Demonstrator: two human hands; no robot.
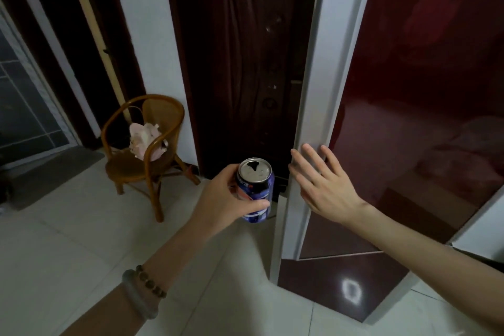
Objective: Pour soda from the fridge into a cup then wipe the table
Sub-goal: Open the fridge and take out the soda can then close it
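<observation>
The soda can (256, 188) is in the air, upright with a slight lean, in front of the gap between a dark wooden door (245, 63) and the fridge. It is blue with white lettering, and I note a dark opening in its silver top. The left hand (223, 199) grips it from the left side, fingers wrapped round the back and the thumb laid across the lower front of the label. The right hand (321, 183) is just beside the can without touching it. Its fingers are straight and spread, and it lies flat against the white side edge of the upper fridge door (308, 117). I cannot tell how hard it presses. The door's front panel is glossy dark red and carries dim reflections. Below it, a second red panel (341, 281) bears a bright ring-shaped reflection of a light. The left wrist wears two bracelets (144, 292), one smooth and pale, one of brown beads. Further left, a small rattan chair (144, 166) stands on the pale tiled floor (81, 226) against the white wall, with a crumpled pink item (143, 139) on its seat. I cannot tell what that item is. At the far left a grey mat (54, 169) lies before a glazed doorway.
</observation>
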